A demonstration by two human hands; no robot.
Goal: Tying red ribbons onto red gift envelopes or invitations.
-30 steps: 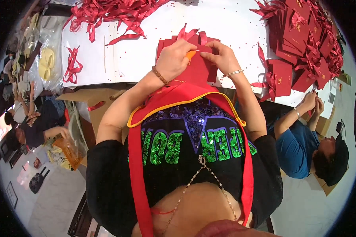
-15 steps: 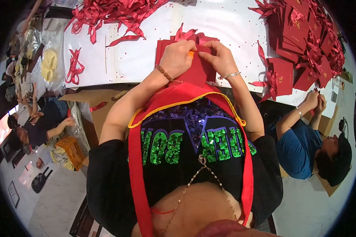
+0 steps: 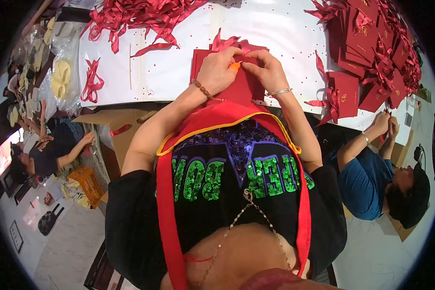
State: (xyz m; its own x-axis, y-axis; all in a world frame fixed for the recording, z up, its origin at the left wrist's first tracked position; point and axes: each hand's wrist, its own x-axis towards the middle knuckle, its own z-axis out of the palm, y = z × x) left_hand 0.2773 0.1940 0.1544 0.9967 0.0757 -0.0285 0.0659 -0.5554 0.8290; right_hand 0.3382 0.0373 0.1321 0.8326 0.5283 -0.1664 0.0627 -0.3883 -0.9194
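Head view, looking down the wearer's chest: fingertips of both hands meet over a small orange object (image 3: 235,65), too small to identify, pinched between the left hand (image 3: 218,71) and the right hand (image 3: 267,69) at the top of a red card folder (image 3: 241,87). Both sets of fingers are curled in a tight pinch, the left wrist wearing a beaded bracelet (image 3: 202,90), the right a thin silver bangle (image 3: 278,91). That folder lies on the white table (image 3: 179,67) at its near edge, directly in front of the wearer, with a red ribbon bow (image 3: 227,42) showing just beyond the hands. A heap of loose red ribbons (image 3: 140,17) covers the table's far left corner, and a single looped ribbon (image 3: 91,79) rests near the left edge. Stacks of red folders with bows (image 3: 372,43) crowd the far right corner. At the right edge, a seated person in a blue shirt (image 3: 362,186) works with both hands raised to the tabletop. Another person (image 3: 48,150) sits low on the left beside a cardboard box (image 3: 111,130).
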